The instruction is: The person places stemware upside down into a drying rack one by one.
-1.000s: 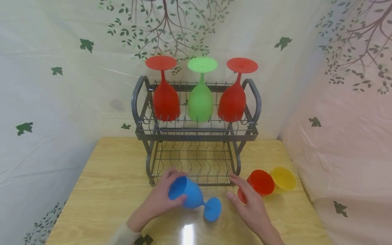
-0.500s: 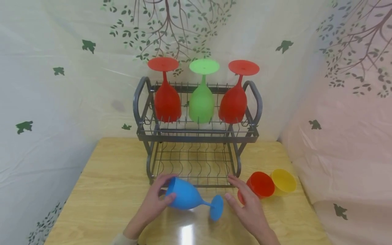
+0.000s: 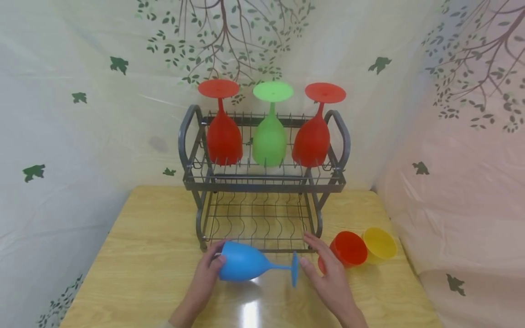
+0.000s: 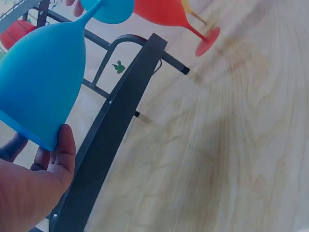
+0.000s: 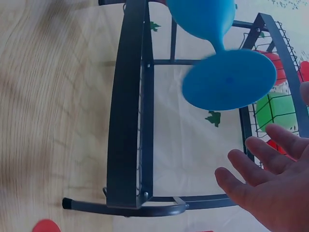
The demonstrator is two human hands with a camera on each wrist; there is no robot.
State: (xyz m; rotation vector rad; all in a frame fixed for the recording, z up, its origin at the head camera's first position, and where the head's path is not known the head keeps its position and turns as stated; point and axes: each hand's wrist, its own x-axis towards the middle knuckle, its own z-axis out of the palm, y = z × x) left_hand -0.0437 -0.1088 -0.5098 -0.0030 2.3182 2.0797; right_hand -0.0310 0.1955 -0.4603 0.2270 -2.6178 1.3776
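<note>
A blue wine glass (image 3: 244, 263) lies sideways in the air in front of the rack, its rim to the left and its foot to the right. My left hand (image 3: 206, 272) grips it at the rim; in the left wrist view the thumb and fingers (image 4: 65, 152) pinch the bowl's edge. Close to the glass's round foot (image 5: 229, 79) is my right hand (image 3: 331, 280), fingers spread and holding nothing. In the right wrist view a gap shows between those fingers and the foot.
A black two-tier dish rack (image 3: 264, 187) stands behind the hands. Its top tier bears upside-down glasses: red (image 3: 224, 139), green (image 3: 269, 141) and red (image 3: 311, 141). On the table's right are a red glass (image 3: 348, 249) and a yellow glass (image 3: 380, 243).
The blue glass has turned from slanting, with its mouth partly showing, to nearly level and side-on. My left hand shifted slightly left with it; my right hand edged slightly left.
</note>
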